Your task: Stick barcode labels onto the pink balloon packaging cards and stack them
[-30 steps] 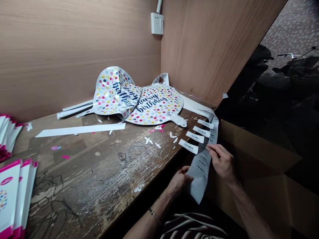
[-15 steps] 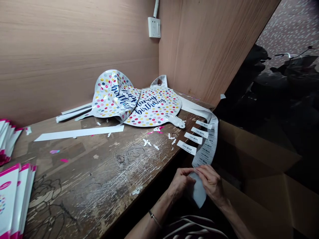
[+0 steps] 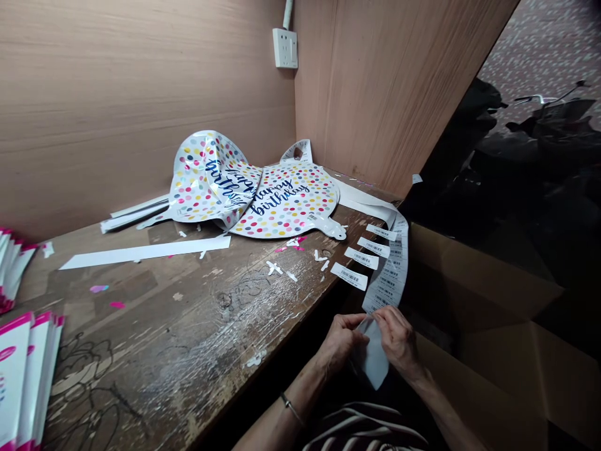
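My left hand (image 3: 342, 341) and my right hand (image 3: 398, 341) are close together beyond the table's front edge, both pinching a long strip of barcode labels (image 3: 385, 282). Below my fingers a pale, translucent sheet (image 3: 373, 360) hangs down; whether it is the strip's bare backing I cannot tell. Several barcode labels (image 3: 350, 275) stick out in a row along the table edge, left of the strip. From the table the strip curves down to my hands. Flat foil balloons (image 3: 286, 200) with coloured dots and "happy birthday" lettering lie at the back, across the strip's far part.
White-and-pink packets (image 3: 16, 376) stand at the table's left side. A white paper strip (image 3: 145, 252) and small scraps (image 3: 275, 268) lie on the worn tabletop (image 3: 188, 351). Open cardboard (image 3: 498, 363) is on the right below. A socket (image 3: 285, 48) is on the wall.
My right hand has shifted slightly upward along the strip, its fingers a little farther from my left hand's. The whole view has moved slightly.
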A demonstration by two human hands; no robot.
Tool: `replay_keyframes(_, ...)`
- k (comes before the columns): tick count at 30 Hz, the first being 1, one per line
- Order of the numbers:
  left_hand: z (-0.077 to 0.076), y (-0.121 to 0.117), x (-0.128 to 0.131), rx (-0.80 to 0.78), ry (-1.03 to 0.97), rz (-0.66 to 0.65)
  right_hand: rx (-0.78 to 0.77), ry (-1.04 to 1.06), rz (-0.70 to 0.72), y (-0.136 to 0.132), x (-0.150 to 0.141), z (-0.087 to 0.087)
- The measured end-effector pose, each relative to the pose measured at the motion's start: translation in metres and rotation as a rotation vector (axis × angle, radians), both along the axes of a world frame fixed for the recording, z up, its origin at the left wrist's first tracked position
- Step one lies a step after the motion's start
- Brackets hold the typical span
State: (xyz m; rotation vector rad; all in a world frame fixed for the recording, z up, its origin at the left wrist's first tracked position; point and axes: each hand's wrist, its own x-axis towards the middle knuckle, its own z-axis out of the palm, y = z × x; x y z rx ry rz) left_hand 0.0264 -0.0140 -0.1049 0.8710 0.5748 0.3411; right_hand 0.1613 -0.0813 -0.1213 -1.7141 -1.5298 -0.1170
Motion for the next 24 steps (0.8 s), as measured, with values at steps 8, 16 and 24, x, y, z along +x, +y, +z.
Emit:
replay_keyframes(8, -0.001, 0.001, 0.000, -0.009, -0.018, 0.001, -0.025, 0.133, 0.097, -0.001, 0.005, 0.002)
replay_keyframes(16, -0.001, 0.000, -0.001, -0.009, -0.011, 0.006, -0.091, 0.582, 0.035, -0.002, 0.001, 0.005)
replay_keyframes(24, -0.002, -0.001, 0.001, 0.014, 0.018, -0.017, -0.053, 1.060, -0.245, 0.003, 0.019, -0.015)
